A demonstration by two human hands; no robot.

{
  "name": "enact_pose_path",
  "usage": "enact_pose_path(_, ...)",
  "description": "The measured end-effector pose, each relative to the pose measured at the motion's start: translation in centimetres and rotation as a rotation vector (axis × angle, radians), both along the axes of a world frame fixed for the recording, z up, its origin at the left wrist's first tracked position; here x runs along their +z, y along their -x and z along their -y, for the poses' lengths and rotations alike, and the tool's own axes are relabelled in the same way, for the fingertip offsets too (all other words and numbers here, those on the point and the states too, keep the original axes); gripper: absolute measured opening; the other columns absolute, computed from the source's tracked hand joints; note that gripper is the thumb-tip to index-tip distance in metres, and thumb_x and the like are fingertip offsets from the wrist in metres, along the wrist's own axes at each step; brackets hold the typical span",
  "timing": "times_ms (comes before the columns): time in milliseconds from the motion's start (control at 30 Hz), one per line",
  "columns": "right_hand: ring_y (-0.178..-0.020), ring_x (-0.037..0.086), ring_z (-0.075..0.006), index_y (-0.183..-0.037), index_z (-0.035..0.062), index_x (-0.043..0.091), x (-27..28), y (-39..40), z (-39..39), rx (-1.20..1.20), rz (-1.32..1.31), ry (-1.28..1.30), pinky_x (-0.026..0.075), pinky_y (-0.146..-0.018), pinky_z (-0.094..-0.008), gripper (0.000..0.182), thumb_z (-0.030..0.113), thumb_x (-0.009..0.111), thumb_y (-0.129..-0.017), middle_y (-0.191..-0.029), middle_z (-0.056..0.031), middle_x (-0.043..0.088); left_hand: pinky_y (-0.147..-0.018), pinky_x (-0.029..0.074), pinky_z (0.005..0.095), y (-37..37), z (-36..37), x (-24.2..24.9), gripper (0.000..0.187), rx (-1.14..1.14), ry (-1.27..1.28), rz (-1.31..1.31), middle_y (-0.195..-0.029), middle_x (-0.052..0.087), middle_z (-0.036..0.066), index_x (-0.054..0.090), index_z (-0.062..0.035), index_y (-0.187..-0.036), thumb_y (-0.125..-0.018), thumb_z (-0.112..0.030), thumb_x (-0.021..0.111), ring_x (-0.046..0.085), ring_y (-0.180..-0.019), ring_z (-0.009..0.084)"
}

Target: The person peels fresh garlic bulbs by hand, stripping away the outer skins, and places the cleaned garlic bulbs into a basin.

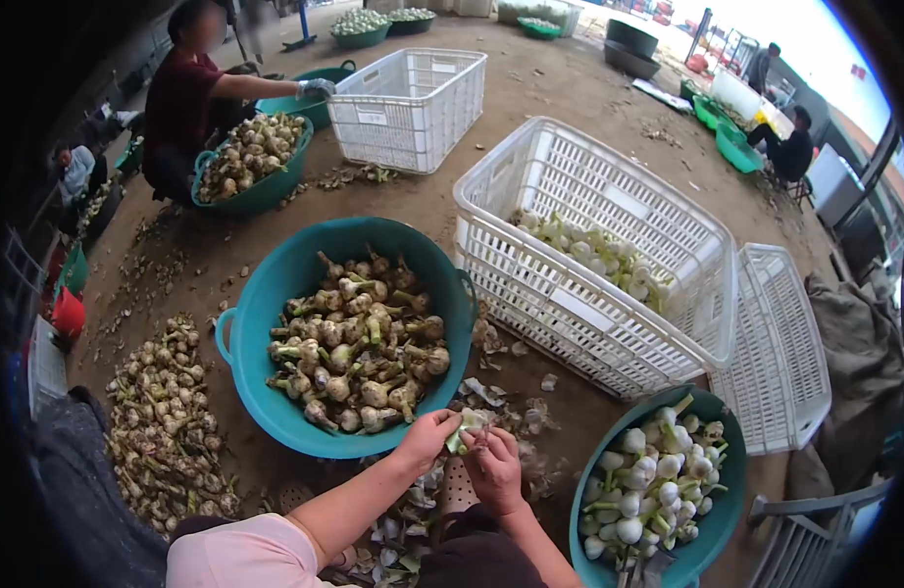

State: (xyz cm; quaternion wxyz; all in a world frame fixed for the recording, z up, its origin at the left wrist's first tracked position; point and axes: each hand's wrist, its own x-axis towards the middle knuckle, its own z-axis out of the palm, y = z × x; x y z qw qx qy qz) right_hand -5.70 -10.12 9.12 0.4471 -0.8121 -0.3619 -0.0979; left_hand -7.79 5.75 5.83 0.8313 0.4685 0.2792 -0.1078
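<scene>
Between the two teal basins, over the peel litter on the floor, my left hand [427, 438] and right hand [493, 468] pinch one garlic bulb [469, 425], fingers closed. Strip skin downward; grip firm, don't bruise cloves.

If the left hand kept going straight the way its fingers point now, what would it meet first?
The left hand points right, at the garlic bulb both hands hold; just beyond is the right hand. Depth is unclear, but nothing else seems to intervene.

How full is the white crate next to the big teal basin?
Mostly empty. The white crate holds only a small heap of peeled garlic along its bottom; its slatted walls show bare above that.
</scene>
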Motion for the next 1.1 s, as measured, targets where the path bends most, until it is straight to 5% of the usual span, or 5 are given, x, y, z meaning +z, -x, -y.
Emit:
enact_pose_path(267, -0.091, 0.057, -0.0238, -0.096, 0.0057, 0.062, -3.6, -0.7, 1.2, -0.156, -0.362, -0.271, 0.047, -0.084, -0.035, 0.014, 0.001, 0.062, -0.083, -0.093, -0.0076, 0.061, -0.042, 0.032, 0.0234, 0.5, 1.2, -0.3, 0.02, 0.083, 0.33, -0.057, -0.078, 0.058, 0.003, 0.054, -0.0064, -0.109, -0.098, -0.022, 0.05, 0.044, -0.048, 0.009)
enact_pose_path(333, -0.086, 0.057, -0.0169, -0.104, 0.0041, 0.06, -4.3, -1.6, 0.9, -0.325, -1.113, -0.967, 0.046, -0.08, -0.0284, 0.015, 0.014, 0.057, -0.093, -0.097, -0.0059, 0.06, -0.046, 0.037, 0.023, -0.1, 2.6, 2.7, 0.017, 0.096, 0.253, 0.074, -0.081, 0.059, 0.002, 0.056, -0.0062, -0.106, -0.098, -0.02, 0.049, 0.05, -0.055, 0.0086)
enact_pose_path(467, -0.083, 0.056, -0.0103, -0.105, 0.0021, 0.058, -5.0, -6.5, 1.5, -0.523, -1.352, -1.242, 0.046, -0.079, -0.0268, 0.021, 0.021, 0.054, -0.096, -0.095, -0.0022, 0.06, -0.066, 0.045, 0.0256, 0.0, 1.9, 4.7, 0.016, -0.322, -0.462, 0.426, -0.082, 0.062, 0.003, 0.059, -0.0012, -0.097, -0.095, -0.016, 0.055, 0.056, -0.074, 0.0114)
enact_pose_path(733, -0.082, 0.053, -0.0068, -0.105, 0.001, 0.061, -4.1, -7.0, 0.7, -0.474, -0.849, -0.697, 0.044, -0.074, -0.0237, 0.02, 0.018, 0.057, -0.095, -0.091, 0.0005, 0.061, -0.08, 0.047, 0.0397, -2.0, 0.8, 5.3, 0.027, -0.319, -1.45, 0.569, -0.103, 0.059, 0.012, 0.063, -0.0037, -0.104, -0.08, -0.016, 0.067, 0.056, -0.095, 0.032)
enact_pose_path(1100, -0.074, 0.055, -0.0127, -0.096, -0.0023, 0.061, -3.4, -4.4, 0.2, -0.432, -0.731, -0.529, 0.046, -0.067, -0.0261, 0.018, 0.013, 0.066, -0.087, -0.085, -0.0057, 0.058, -0.068, 0.051, 0.0358, -2.9, 3.1, 1.7, 0.021, -0.201, -1.297, 0.637, -0.094, 0.059, 0.012, 0.061, -0.0015, -0.092, -0.073, 0.0, 0.07, 0.06, -0.083, 0.0294)
